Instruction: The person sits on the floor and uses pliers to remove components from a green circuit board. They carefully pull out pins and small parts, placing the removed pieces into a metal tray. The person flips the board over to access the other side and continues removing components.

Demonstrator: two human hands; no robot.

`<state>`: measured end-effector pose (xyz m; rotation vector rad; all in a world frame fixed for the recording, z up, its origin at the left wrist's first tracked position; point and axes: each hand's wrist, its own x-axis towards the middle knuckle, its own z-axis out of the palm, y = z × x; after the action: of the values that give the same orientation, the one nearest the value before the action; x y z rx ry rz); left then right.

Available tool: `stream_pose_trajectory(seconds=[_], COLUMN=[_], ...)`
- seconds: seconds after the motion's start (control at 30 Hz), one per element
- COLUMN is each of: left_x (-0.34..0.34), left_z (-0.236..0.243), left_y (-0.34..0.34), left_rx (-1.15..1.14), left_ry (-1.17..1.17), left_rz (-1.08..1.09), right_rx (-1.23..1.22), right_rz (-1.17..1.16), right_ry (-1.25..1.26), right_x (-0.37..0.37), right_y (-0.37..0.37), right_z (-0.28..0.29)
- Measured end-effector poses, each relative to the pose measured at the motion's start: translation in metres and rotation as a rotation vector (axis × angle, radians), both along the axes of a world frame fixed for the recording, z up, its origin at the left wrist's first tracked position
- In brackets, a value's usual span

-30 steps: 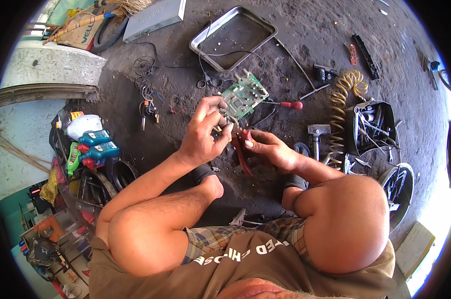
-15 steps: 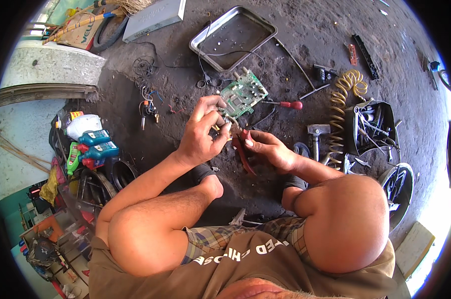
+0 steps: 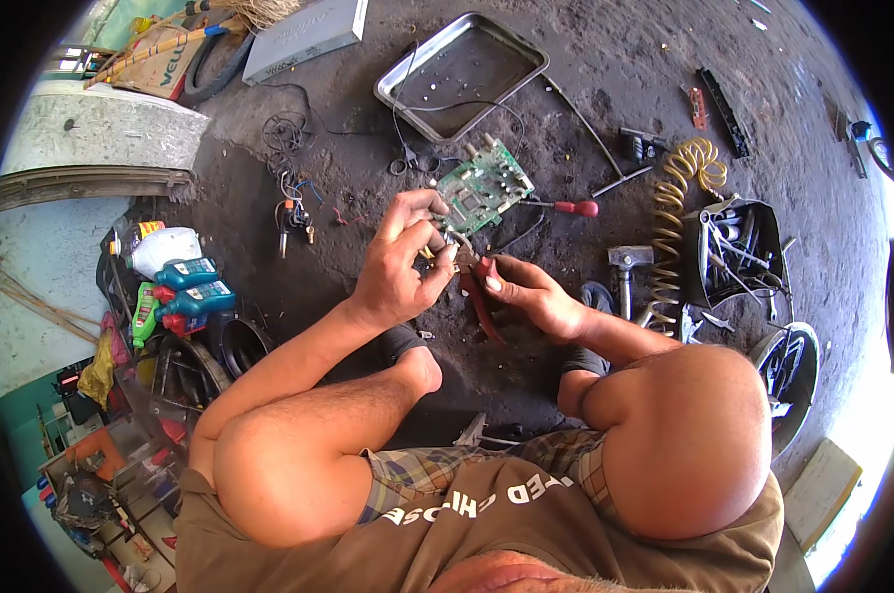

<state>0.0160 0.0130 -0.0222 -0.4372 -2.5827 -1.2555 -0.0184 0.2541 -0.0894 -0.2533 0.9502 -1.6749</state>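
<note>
My right hand (image 3: 536, 295) is wrapped round the red handles of a pair of pliers (image 3: 483, 308), whose jaws point up and left toward my other hand. My left hand (image 3: 400, 259) is closed, its fingertips pinching something small right at the plier jaws. That small piece is mostly hidden by the fingers, though a pale bit shows. Just beyond the fingertips, a green circuit board (image 3: 485, 190) lies on the ground. Beside its right edge rests a screwdriver (image 3: 575, 208) with a red handle.
A metal tray (image 3: 388, 91) lies beyond the board, with a dark cable across it. At right are a hammer (image 3: 626, 259), a coiled yellow hose (image 3: 670, 203) and a box of tools (image 3: 699, 282). Keys (image 3: 291, 212) lie at left, near several bottles (image 3: 198, 295).
Both hands stay in nearly the same place. The lower ends of the plier handles have shifted very slightly, and the grip on them looks the same.
</note>
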Motion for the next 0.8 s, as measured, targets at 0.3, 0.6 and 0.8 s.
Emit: stream_pose_trajectory(seconds=[0.3, 0.6, 0.8], left_x=[0.004, 0.002, 0.003], left_z=[-0.004, -0.001, -0.001], left_y=[0.001, 0.002, 0.002], left_rx=[0.022, 0.008, 0.006], left_ry=[-0.052, -0.025, -0.024], left_rz=[0.004, 0.017, 0.025], right_rx=[0.05, 0.055, 0.092], right_rz=[-0.024, 0.002, 0.008], right_ry=[-0.019, 0.059, 0.049], right_x=[0.003, 0.0, 0.0], right_y=[-0.002, 0.002, 0.002], right_z=[-0.006, -0.003, 0.005])
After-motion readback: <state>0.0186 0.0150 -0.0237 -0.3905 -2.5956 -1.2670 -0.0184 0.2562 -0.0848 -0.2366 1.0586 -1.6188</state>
